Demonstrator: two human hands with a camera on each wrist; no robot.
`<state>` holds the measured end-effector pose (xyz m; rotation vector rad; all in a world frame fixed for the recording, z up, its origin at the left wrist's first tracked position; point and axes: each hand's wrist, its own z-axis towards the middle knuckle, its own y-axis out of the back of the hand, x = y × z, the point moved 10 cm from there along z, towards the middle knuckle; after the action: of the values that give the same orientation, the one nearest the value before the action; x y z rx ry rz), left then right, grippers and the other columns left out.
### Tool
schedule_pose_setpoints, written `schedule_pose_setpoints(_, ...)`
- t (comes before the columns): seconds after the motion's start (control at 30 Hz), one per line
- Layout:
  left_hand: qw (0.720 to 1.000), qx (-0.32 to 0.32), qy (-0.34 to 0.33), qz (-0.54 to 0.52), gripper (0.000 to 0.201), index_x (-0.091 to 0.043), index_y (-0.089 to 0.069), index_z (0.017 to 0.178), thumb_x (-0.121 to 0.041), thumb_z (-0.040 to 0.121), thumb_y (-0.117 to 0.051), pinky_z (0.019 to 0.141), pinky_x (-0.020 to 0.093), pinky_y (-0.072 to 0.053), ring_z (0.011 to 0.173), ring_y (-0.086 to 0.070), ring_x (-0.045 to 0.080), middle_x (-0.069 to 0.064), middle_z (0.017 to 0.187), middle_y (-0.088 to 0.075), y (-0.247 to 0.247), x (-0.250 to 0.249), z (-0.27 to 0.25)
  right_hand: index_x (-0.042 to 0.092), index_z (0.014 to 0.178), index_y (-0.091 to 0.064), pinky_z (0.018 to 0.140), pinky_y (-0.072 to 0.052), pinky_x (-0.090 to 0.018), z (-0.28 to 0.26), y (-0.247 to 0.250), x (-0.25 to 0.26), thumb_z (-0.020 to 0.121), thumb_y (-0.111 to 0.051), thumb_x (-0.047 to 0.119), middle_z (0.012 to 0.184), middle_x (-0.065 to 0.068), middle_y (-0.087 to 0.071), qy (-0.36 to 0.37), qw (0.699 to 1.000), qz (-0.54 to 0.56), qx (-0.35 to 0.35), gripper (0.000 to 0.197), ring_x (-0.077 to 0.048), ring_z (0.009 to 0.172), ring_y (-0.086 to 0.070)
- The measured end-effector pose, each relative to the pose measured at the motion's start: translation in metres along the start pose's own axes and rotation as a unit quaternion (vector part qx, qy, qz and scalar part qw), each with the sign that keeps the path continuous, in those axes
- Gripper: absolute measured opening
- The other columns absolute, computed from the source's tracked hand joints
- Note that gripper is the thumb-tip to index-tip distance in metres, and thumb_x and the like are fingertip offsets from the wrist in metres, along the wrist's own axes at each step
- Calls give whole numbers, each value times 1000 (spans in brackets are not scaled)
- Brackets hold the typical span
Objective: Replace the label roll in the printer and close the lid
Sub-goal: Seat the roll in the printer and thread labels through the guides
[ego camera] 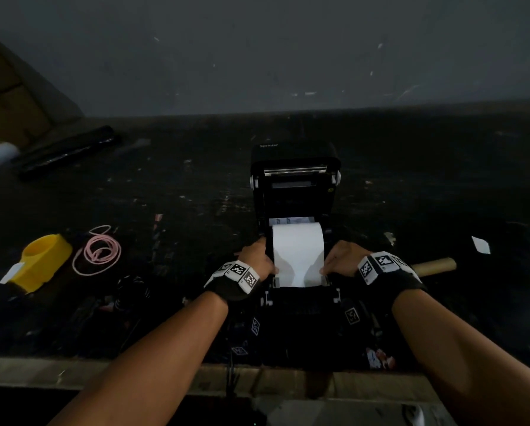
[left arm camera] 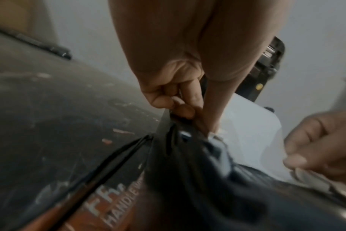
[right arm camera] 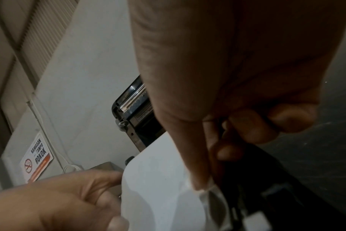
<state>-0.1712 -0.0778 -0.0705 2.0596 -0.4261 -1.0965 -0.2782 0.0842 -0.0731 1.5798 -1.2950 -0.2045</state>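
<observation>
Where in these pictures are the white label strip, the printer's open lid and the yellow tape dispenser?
white label strip (ego camera: 297, 250): head view, middle of the sheet between both hands.
printer's open lid (ego camera: 294, 161): head view, upper edge of the raised lid.
yellow tape dispenser (ego camera: 44, 261): head view, its yellow body, left on the table.

The printer (ego camera: 294, 302) stands at the near edge of the bench (ego camera: 411, 186), lid (ego camera: 294, 167) raised behind the label roll (ego camera: 297, 241) seated in it; left hand (ego camera: 257, 256) at the roll's left side, right hand (ego camera: 343, 256) at its right; cord coil (ego camera: 97, 250) and tape dispenser (ego camera: 39, 259) toward the left edge; cardboard tube (ego camera: 436, 265) right of the printer.
</observation>
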Motion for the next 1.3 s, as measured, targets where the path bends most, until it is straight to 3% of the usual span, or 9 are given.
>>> schedule_pose_setpoints(0.2, 999, 18, -11, 34, 81, -10, -38, 131, -19, 64, -81, 100, 50, -45, 110, -60, 35, 18, 117, -65, -4, -2, 3, 7, 101, -70, 91, -45, -26, -9, -3, 5, 82, -64, 27, 115, -6, -65, 6, 1000, -3, 16, 28, -23, 108, -58)
schedule_pose_setpoints(0.37, 1000, 9, -16, 8, 82, -14, -39, 134, -19, 63, -79, 102, 49, -43, 110, -61, 35, 17, 117, -65, -3, 1, 5, 5, 112, -62, 95, -46, -35, -2, -2, 4, 79, -66, 35, 121, -12, -62, -23, 998, -49, 22, 46, -27, 109, -58)
schedule_pose_setpoints(0.5, 999, 5, -26, 31, 70, -9, -41, 129, -15, 68, -76, 98, 45, -47, 107, -62, 36, 18, 115, -66, -3, -2, 4, 5, 116, -59, 91, -44, -31, -1, 0, 4, 77, -69, 36, 123, -12, -59, -45, 997, -63, 10, 51, -28, 112, -56)
schedule_pose_setpoints(0.6, 998, 21, -28, 59, 71, -10, -40, 129, -16, 68, -77, 97, 45, -48, 108, -62, 34, 17, 116, -66, -5, -4, 4, 6, 111, -62, 81, -41, -24, 1, 0, -1, 73, -72, 39, 120, -11, -61, -57, 997, -43, 6, 51, -26, 110, -57)
schedule_pose_setpoints(0.73, 997, 36, -21, 69, 71, -10, -42, 128, -17, 68, -78, 98, 44, -48, 109, -62, 33, 15, 118, -66, -3, -5, 4, 4, 107, -66, 89, -45, -31, 3, -3, -4, 71, -72, 39, 117, -13, -64, -45, 999, -18, -3, 51, -28, 108, -59)
schedule_pose_setpoints(0.9, 999, 23, -5, 24, 89, -13, -35, 138, -20, 63, -81, 101, 44, -46, 113, -59, 32, 15, 125, -62, 1, 1, 4, 9, 100, -69, 79, -42, -25, -3, -2, -1, 72, -73, 36, 113, -8, -67, -43, 999, -17, 4, 39, -24, 104, -60)
schedule_pose_setpoints(1.1, 998, 21, -18, 63, 77, -14, -40, 131, -21, 65, -79, 100, 47, -46, 112, -59, 34, 15, 124, -61, -3, -2, 3, 8, 101, -69, 82, -49, -29, -6, 5, 3, 69, -74, 39, 110, -9, -67, -33, 998, -43, -9, 44, -24, 100, -62)
schedule_pose_setpoints(1.23, 994, 31, -14, 107, 75, -12, -38, 133, -23, 70, -76, 101, 47, -45, 116, -55, 36, 16, 129, -56, -3, -3, 5, 16, 92, -70, 84, -54, -35, -26, 25, 26, 74, -70, 33, 101, -4, -67, 17, 993, -101, -65, 25, -23, 93, -63)
schedule_pose_setpoints(1.3, 993, 37, -18, 107, 73, -11, -39, 132, -23, 70, -76, 99, 46, -46, 115, -57, 35, 16, 127, -58, -3, -4, 5, 22, 88, -71, 81, -53, -33, -37, 10, 45, 75, -69, 33, 101, -1, -66, 89, 987, -130, -34, 17, -21, 93, -63)
